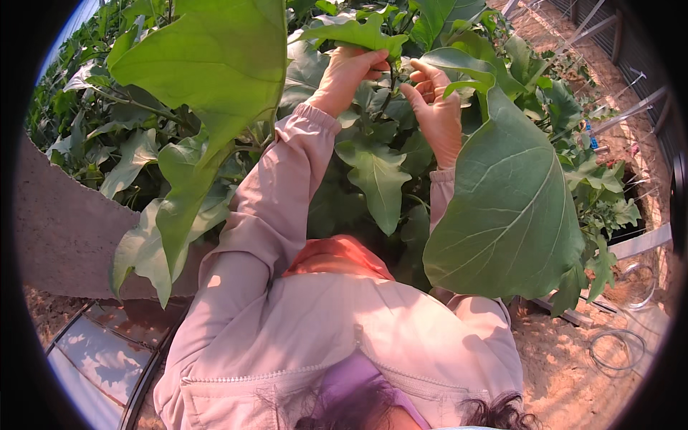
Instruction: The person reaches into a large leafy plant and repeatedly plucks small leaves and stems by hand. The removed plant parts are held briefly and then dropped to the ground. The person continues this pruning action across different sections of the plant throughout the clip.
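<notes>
Both hands are raised among the broad, lobed leaves of what look like eggplant plants. My left hand (346, 78) is beside a dark upright stem (391, 88), its thumb against the edge of a green leaf (355, 33). That leaf covers part of the fingers, so whether they grip it is hidden. On the stem's other side is my right hand (438, 115), palm turned inward, thumb and fingers apart with nothing visible between them. A large leaf (505, 204) hides much of the right forearm. Below the hands hangs a smaller lobed leaf (379, 180).
A big bright leaf (215, 70) hangs close on the left, over the left sleeve's side. A rough grey-brown wall or slab (70, 220) stands at left. On the right are metal struts (639, 107) and a coil of wire or tubing (618, 349) on bare soil.
</notes>
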A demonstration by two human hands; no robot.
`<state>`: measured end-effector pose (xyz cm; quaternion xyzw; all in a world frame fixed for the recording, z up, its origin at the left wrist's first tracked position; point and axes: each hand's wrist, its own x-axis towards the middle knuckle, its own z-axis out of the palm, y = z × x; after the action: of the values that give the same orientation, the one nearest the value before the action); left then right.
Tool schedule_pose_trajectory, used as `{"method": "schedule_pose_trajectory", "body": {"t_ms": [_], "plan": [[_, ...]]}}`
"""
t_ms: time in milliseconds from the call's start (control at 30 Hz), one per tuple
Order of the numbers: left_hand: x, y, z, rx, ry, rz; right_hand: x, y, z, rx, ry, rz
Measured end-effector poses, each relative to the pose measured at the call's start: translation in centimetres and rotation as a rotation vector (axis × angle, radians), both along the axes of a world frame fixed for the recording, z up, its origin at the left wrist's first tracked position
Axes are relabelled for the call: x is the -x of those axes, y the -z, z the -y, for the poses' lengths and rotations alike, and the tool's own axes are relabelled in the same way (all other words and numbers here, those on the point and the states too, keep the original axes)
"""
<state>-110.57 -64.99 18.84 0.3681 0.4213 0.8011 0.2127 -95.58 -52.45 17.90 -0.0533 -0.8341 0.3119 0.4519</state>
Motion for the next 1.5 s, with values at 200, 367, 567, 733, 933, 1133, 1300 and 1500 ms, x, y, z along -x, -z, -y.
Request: {"method": "schedule_pose_trajectory", "body": {"t_ms": [200, 367, 567, 733, 933, 1133, 1300, 1500], "plan": [[-0.6, 0.2, 1.2, -0.072, -0.004, 0.02, 3.0, -1.8, 0.2, 0.027, 0.038, 0.217], [0.1, 0.3, 0.7, -0.064, 0.028, 0.244, 1.2, 1.9, 1.1, -0.104, -0.063, 0.05], [0.2, 0.2, 0.5, -0.091, 0.048, 0.288, 0.0, 3.2, 3.0, -0.082, -0.006, 0.309], [0.0, -0.1, 0.5, -0.049, 0.094, 0.286, -1.0, -0.9, 2.6, 0.393, -0.15, 0.088], [-0.1, 0.1, 0.4, -0.09, 0.193, 0.301, 1.8, -4.5, 1.3, -0.58, 0.306, 0.327], [0.5, 0.7, 1.0, -0.094, 0.209, 0.282, 2.0, -5.9, 1.0, -0.645, 0.111, 0.521], [0.4, 0.4, 1.0, -0.044, 0.246, 0.239, 1.3, -6.3, 0.6, -0.785, 0.119, 0.511], [-0.3, 0.1, 1.2, -0.047, 0.252, 0.23, 2.1, -5.2, -0.6, -0.827, 0.208, 0.463]]}}
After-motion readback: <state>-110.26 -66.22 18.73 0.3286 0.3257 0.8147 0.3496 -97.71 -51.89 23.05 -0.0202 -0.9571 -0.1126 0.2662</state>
